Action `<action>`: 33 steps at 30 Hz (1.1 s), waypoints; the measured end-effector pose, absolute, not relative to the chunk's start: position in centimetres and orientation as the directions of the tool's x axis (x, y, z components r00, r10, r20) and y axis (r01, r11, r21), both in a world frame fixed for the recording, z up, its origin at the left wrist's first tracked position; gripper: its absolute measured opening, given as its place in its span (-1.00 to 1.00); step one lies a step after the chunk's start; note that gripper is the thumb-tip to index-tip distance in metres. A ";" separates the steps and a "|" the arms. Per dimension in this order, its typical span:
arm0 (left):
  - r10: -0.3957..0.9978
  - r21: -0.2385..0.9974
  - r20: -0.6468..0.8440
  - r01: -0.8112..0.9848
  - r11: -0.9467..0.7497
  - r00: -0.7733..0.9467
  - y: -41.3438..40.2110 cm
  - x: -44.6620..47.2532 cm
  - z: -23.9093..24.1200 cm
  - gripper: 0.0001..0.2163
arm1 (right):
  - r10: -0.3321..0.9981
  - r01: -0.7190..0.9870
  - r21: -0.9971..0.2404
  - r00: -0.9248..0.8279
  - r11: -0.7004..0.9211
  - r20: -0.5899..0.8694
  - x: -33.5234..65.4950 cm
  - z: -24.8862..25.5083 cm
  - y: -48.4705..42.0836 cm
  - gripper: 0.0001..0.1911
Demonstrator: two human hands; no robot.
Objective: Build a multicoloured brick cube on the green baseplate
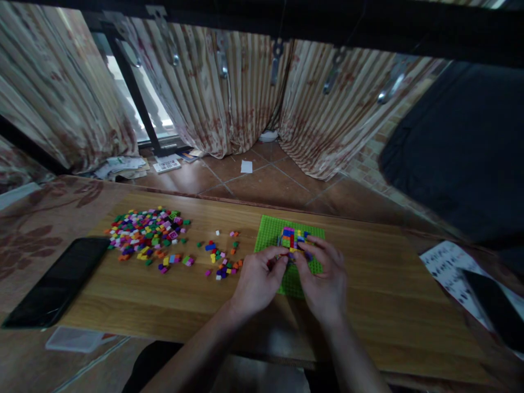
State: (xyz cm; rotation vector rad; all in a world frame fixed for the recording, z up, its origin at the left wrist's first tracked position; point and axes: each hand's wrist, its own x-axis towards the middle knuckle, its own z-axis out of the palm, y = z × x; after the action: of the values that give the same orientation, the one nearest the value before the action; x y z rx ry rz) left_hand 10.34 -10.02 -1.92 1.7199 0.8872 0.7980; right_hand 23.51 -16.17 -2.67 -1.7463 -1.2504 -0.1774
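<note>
Striped, floral-patterned curtains [196,87] hang beyond brown floor tiles [282,174], where a white slip of paper [246,166] lies and a heap of papers [123,165] sits near the window frame. Nearer is a wood-grained worktop [380,278]. Right of its middle lies a bright green studded baseplate [268,226], bearing a compact cluster of toy building bricks [287,233] in blue, red, yellow, orange and purple.

Both hands bend over that cluster, hiding its near side and part of the baseplate. The left hand [257,278] has thumb and index finger brought together at the cluster's left edge; the right hand [327,278] sets its fingertips on the bricks from the other side. Whether either grip pinches a brick cannot be told, since the fingers cover the spot.

Left of the baseplate is a small scatter of loose bricks [210,247], then a large multicoloured brick pile [143,229]. Just beside the pile, a black phone-shaped device [57,284] overhangs the worktop's left end. Off the right end, a black phone [493,305] partly covers a printed sheet [448,267]; a dark cloth-like shape [458,147] fills the space behind.
</note>
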 end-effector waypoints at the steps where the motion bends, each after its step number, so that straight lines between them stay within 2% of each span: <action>1: 0.852 0.951 0.105 0.198 -0.236 0.513 -10.0 10.3 -2.0 -0.78 | 0.658 0.772 -0.634 0.497 -0.038 0.566 23.5 -2.7 -16.1 -0.80; 6: 0.851 0.941 0.126 0.210 -0.264 0.509 -10.1 10.3 -2.3 -0.77 | 0.636 0.613 -0.786 0.640 -0.083 0.432 23.5 -2.9 -15.6 -0.66; 10: 0.846 0.940 0.128 0.208 -0.269 0.518 -10.1 10.3 -2.1 -0.76 | 0.638 0.485 -0.866 0.706 -0.120 0.307 23.1 -3.2 -15.1 -0.49; 13: 0.844 0.943 0.124 0.203 -0.264 0.521 -10.1 10.3 -2.0 -0.75 | 0.636 0.382 -0.917 0.738 -0.118 0.226 22.6 -3.3 -14.7 -0.43; 21: 0.841 0.953 0.097 0.193 -0.232 0.533 -10.1 10.3 -2.1 -0.76 | 0.610 0.216 -0.974 0.781 -0.067 0.131 22.6 -3.8 -14.1 -0.39; 29: 0.856 0.945 0.071 0.239 -0.221 0.512 -10.3 10.3 -2.1 -0.75 | 0.577 0.168 -0.984 0.810 -0.052 0.108 22.2 -3.5 -13.7 -0.40; 33: 0.857 0.972 0.047 0.176 -0.158 0.513 -10.2 10.4 -2.3 -0.74 | 0.605 0.137 -0.990 0.790 -0.011 0.103 22.6 -4.0 -13.9 -0.39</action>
State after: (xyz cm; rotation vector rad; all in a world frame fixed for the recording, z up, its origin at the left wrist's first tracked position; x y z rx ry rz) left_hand 10.38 -10.22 -2.30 1.6463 0.8941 0.7676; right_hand 22.61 -13.89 -4.03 -1.5631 -0.6128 0.4087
